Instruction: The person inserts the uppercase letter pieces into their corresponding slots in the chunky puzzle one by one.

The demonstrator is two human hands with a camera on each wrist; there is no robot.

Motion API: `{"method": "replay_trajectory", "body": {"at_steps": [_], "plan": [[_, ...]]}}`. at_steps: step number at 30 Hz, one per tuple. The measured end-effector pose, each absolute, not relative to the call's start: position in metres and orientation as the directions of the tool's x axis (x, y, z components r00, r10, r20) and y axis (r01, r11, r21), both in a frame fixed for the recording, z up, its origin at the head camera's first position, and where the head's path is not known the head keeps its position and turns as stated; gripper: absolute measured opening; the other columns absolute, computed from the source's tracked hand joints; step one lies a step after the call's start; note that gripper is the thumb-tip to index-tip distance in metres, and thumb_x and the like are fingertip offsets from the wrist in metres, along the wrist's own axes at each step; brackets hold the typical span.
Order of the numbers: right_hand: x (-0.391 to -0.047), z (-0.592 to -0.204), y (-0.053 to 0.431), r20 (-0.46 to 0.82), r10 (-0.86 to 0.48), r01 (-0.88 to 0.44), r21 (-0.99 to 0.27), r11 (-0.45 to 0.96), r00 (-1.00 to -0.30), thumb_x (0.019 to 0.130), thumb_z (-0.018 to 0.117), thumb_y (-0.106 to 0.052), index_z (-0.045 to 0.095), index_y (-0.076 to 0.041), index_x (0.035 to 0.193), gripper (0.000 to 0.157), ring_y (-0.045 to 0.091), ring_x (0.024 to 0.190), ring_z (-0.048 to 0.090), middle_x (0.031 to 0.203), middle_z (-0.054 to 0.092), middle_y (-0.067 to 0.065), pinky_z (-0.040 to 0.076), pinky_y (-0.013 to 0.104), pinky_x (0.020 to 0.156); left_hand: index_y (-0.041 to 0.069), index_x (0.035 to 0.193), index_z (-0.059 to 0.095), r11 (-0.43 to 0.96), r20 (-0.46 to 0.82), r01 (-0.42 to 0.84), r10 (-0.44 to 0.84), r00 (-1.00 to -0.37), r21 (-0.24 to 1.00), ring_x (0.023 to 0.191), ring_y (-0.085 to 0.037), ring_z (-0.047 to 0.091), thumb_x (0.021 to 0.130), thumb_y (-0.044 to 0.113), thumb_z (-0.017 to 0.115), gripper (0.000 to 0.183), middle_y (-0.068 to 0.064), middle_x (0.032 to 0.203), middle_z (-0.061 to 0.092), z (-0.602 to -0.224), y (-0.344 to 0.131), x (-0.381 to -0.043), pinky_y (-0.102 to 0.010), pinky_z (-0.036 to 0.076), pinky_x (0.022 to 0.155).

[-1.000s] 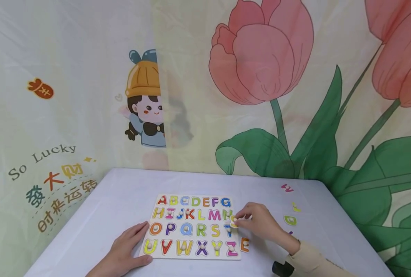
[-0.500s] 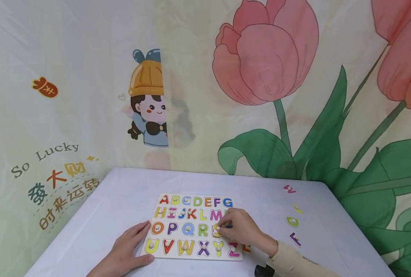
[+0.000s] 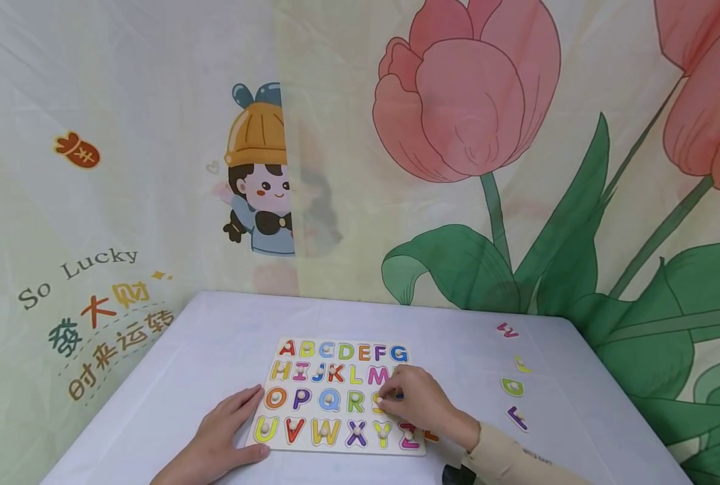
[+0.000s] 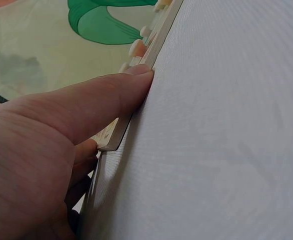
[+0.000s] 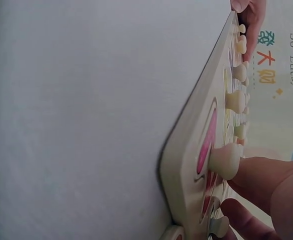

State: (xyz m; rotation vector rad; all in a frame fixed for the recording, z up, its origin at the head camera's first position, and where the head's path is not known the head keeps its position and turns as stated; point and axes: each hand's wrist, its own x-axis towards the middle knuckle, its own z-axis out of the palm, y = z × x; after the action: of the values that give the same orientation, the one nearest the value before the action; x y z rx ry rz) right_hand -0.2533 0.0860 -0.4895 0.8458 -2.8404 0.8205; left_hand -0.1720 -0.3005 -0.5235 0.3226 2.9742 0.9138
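Observation:
A white wooden alphabet puzzle board (image 3: 335, 449) with coloured letters lies on the table. My left hand (image 3: 214, 438) rests against its lower left corner, thumb on the front edge and straight fingers along the left side. In the left wrist view the thumb (image 4: 101, 95) presses on the board's edge. My right hand (image 3: 423, 401) pinches a yellow letter S puzzle piece (image 3: 376, 405) over the S place in the third row; the fingers cover most of it. In the right wrist view, fingers reach behind the round knob (image 5: 225, 161) of the pink Z.
Right of the board lie a pink letter (image 3: 508, 331), a yellow letter (image 3: 522, 365), a green D (image 3: 512, 387) and a purple letter (image 3: 517, 418). An orange E (image 3: 432, 436) touches the board's right side, partly hidden by my right hand. A printed curtain hangs behind the table.
My right hand has moved left with the yellow S piece, from the board's right edge to the S place, and stays there over the last half second. The left hand keeps its place.

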Motion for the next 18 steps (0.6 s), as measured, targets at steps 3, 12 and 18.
{"method": "replay_trajectory", "body": {"at_steps": [3, 12, 18], "plan": [[-0.2532, -0.4885, 0.0851, 0.188, -0.481, -0.507, -0.481, 0.715, -0.857, 0.086, 0.091, -0.025, 0.086, -0.020, 0.092, 0.009, 0.007, 0.076, 0.053, 0.082, 0.059, -0.015, 0.045, 0.021, 0.065, 0.008, 0.162, 0.045, 0.810, 0.049, 0.193, 0.200, -0.979, 0.554, 0.153, -0.042, 0.034, 0.079, 0.056, 0.088, 0.105, -0.010, 0.167, 0.041, -0.5234, -0.3006, -0.1722, -0.072, 0.033, 0.115], [-0.2533, -0.4865, 0.0834, 0.135, -0.485, -0.484, -0.492, 0.724, -0.864, 0.087, 0.090, -0.025, 0.085, -0.021, 0.094, 0.009, 0.009, 0.077, 0.052, 0.084, 0.057, -0.012, 0.045, 0.022, 0.062, 0.008, 0.162, 0.045, 0.805, 0.028, 0.177, 0.196, -0.980, 0.566, 0.153, -0.043, 0.032, 0.079, 0.057, 0.088, 0.106, -0.010, 0.168, 0.040, -0.5210, -0.2994, -0.1719, -0.073, 0.032, 0.115], [-0.2526, -0.4835, 0.0846, 0.126, -0.512, -0.504, -0.479, 0.719, -0.850, 0.089, 0.089, -0.025, 0.085, -0.020, 0.097, 0.010, 0.009, 0.079, 0.053, 0.085, 0.058, -0.012, 0.046, 0.021, 0.064, 0.007, 0.162, 0.044, 0.803, 0.003, 0.150, 0.181, -0.983, 0.577, 0.154, -0.044, 0.031, 0.078, 0.057, 0.089, 0.107, -0.011, 0.168, 0.039, -0.5208, -0.2983, -0.1737, -0.075, 0.031, 0.115]]}}
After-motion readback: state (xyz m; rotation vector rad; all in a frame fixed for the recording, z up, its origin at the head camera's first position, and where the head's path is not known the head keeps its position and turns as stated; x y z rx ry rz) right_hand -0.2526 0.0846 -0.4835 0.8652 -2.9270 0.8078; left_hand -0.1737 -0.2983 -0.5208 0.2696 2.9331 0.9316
